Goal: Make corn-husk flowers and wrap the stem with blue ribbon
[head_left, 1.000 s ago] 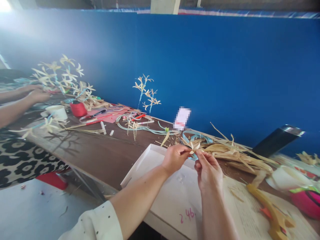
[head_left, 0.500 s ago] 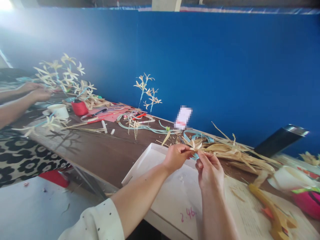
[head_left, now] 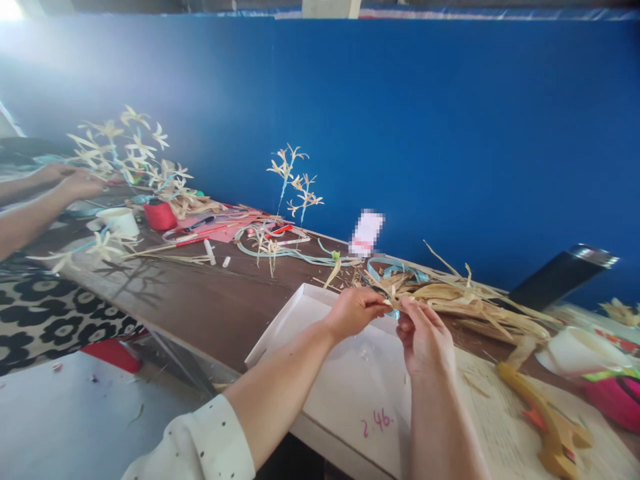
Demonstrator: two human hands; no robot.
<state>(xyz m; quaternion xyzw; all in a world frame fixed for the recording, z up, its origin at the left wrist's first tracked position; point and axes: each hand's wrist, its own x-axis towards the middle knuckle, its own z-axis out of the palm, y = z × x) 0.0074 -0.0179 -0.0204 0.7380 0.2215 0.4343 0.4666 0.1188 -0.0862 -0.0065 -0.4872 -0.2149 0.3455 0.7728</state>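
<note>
Above the white box lid [head_left: 280,330], my two hands meet, fingertips close together. My left hand [head_left: 356,312] is closed in a pinch on a small pale flower made of dried husk [head_left: 394,295], mostly hidden by the fingers. Thumb and fingers of my right hand [head_left: 429,337] pinch the same flower from the other side. Just behind my hands lies a pile of dried husk strips [head_left: 480,310], with a loop of light blue tape [head_left: 395,268] beside it. Below my right hand, a yellow glue gun [head_left: 547,423] rests on printed paper [head_left: 485,407].
Two finished flower sprigs [head_left: 303,197] stand by the blue partition [head_left: 450,133]. A phone [head_left: 367,233] leans there, and a black tumbler [head_left: 560,277] tilts at right near a white cup [head_left: 580,353]. Another person's hands [head_left: 75,183] work at far left, near a red pouch [head_left: 160,216].
The flower's petals, spread out above my fingers before, are now turned down or mostly covered. My right hand has shifted slightly right and changed its angle; my left hand stays nearly in place.
</note>
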